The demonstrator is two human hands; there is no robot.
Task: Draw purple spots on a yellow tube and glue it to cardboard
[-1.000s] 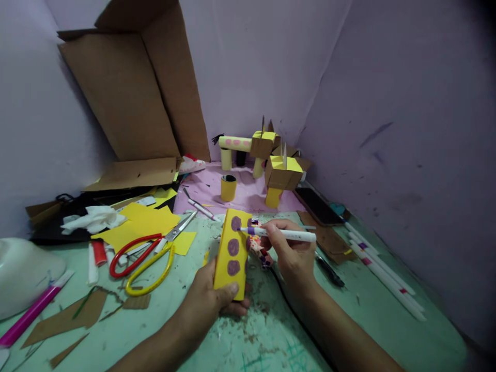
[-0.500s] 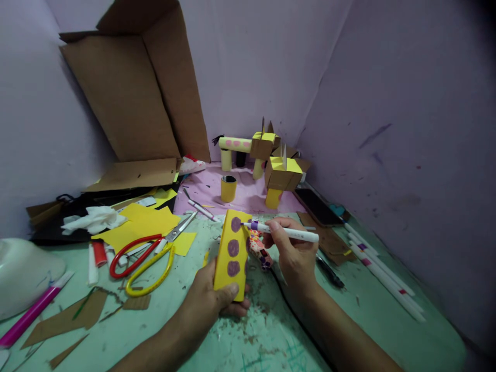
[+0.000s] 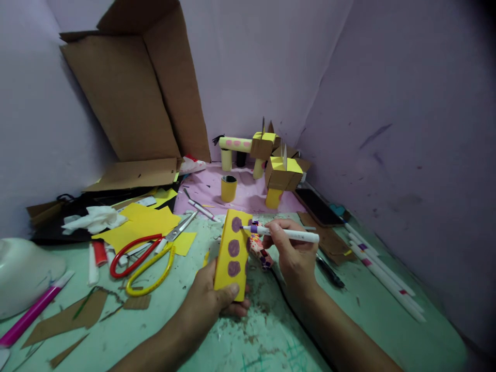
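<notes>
A long yellow paper-covered box (image 3: 229, 284) is tilted up in my left hand (image 3: 211, 292), thumb on its front face and fingers behind. Three purple spots run down that face, and more purple shows at its right edge. My right hand (image 3: 296, 253) pinches a white marker with a purple band (image 3: 298, 235); its tip is at the edge of the top spot. Behind the marker lies a flower-patterned object (image 3: 260, 250) with a black cord. Farther back stand a yellow tube (image 3: 228, 189) and a yellow-topped cardboard head on a yellow leg (image 3: 284, 173).
Scissors with red and yellow handles (image 3: 170, 238) lie left on yellow paper (image 3: 145, 225). A pale yellow spotted cardboard animal (image 3: 236, 143) stands at the back. At right are a phone (image 3: 318, 206), a black-handled tool (image 3: 329, 271) and several white markers (image 3: 383, 274). A cardboard box (image 3: 124, 98) leans back left.
The marker tip has shifted slightly down along the edge of the top spot. The box and my left hand are nearly still.
</notes>
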